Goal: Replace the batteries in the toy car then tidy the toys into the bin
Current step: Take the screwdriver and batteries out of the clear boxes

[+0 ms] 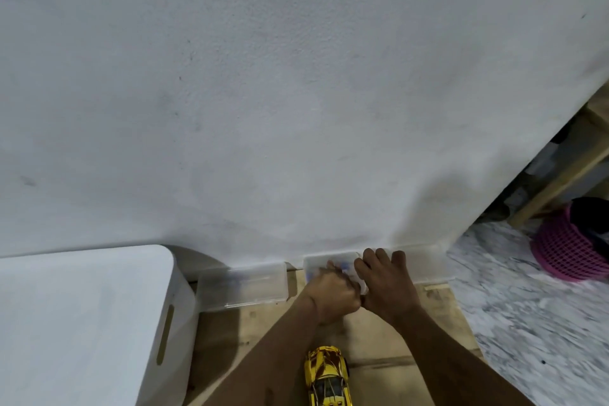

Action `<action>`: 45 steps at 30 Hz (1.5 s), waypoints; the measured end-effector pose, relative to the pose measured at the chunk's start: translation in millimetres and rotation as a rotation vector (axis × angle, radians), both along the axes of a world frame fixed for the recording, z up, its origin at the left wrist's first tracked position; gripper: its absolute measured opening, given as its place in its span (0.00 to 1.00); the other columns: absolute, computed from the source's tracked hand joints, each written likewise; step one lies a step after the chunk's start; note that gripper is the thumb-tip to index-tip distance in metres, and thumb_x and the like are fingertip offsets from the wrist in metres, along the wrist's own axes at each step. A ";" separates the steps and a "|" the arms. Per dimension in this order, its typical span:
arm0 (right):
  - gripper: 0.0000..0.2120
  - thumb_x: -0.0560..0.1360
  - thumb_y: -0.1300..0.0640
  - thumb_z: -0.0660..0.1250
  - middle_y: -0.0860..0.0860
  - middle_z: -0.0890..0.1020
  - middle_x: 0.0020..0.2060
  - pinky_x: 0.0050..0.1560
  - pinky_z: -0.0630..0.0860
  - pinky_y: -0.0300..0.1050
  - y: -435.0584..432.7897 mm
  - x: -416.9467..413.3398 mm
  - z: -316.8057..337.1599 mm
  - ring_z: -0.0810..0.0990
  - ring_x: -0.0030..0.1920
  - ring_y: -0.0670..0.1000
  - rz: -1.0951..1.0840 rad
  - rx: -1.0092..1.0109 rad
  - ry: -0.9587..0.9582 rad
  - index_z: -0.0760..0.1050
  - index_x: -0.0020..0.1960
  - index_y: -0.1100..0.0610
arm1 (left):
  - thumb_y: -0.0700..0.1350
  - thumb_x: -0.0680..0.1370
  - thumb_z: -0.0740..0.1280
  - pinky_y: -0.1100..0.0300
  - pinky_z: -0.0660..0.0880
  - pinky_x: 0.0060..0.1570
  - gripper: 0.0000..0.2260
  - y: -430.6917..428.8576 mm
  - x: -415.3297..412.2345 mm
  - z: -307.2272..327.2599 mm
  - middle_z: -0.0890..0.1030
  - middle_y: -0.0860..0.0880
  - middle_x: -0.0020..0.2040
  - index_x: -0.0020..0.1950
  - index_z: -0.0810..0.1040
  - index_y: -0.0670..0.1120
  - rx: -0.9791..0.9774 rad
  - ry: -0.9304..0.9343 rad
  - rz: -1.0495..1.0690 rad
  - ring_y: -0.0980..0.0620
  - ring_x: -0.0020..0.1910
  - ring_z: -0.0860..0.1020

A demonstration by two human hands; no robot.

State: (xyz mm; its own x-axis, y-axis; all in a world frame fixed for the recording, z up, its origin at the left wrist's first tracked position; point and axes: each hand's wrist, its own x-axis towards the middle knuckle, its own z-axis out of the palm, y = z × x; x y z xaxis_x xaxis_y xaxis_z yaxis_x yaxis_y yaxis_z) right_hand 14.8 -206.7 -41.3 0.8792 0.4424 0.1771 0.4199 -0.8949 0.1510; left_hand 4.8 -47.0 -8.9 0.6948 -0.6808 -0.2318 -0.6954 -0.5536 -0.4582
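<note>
Yellow toy car [328, 376] sits between the forearms, nearer than both hands, on a brown surface [379, 339]. Left hand [332, 294] curls into a small clear box [315, 262] at the wall; its hold is blurred. Right hand [385, 283] lies spread on the box. White bin [82, 323] stands left; marble floor [527, 323] opens right.
</note>
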 end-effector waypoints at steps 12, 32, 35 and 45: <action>0.27 0.54 0.34 0.77 0.51 0.77 0.39 0.44 0.66 0.53 1.9 -3.5 -0.1 0.77 0.40 0.55 -0.047 0.007 0.099 0.78 0.41 0.54 | 0.52 0.81 0.60 0.38 0.79 0.48 0.26 10.6 -0.4 -16.2 0.71 0.26 0.66 0.71 0.66 0.34 -0.201 0.213 0.096 0.25 0.65 0.71; 0.16 0.67 0.43 0.73 0.46 0.79 0.45 0.45 0.72 0.38 21.2 -37.9 21.0 0.78 0.44 0.49 0.002 0.445 0.229 0.77 0.49 0.50 | 0.51 0.80 0.67 0.61 0.74 0.62 0.12 62.6 24.8 11.1 0.84 0.54 0.59 0.61 0.84 0.51 -1.208 0.215 0.545 0.54 0.57 0.81; 0.13 0.73 0.54 0.68 0.49 0.82 0.53 0.52 0.78 0.42 41.6 -16.3 23.7 0.80 0.52 0.52 -0.035 0.400 0.375 0.81 0.57 0.53 | 0.49 0.79 0.68 0.58 0.78 0.57 0.10 64.4 28.9 11.0 0.86 0.53 0.55 0.58 0.85 0.50 -1.245 0.235 0.501 0.53 0.53 0.83; 0.16 0.81 0.62 0.60 0.60 0.77 0.64 0.57 0.70 0.44 80.9 27.8 17.8 0.75 0.64 0.59 -0.118 0.006 0.606 0.71 0.67 0.63 | 0.44 0.74 0.67 0.57 0.79 0.45 0.09 68.9 39.8 16.5 0.87 0.49 0.43 0.47 0.87 0.47 -1.266 0.327 0.411 0.52 0.43 0.84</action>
State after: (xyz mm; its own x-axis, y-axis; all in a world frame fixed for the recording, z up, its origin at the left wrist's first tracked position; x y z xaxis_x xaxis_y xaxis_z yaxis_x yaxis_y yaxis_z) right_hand 42.5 -125.8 -23.5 0.8670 0.3364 -0.3676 0.3275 -0.9407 -0.0884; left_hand 44.6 21.9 7.6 0.9306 -0.3082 0.1976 -0.3586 -0.6580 0.6622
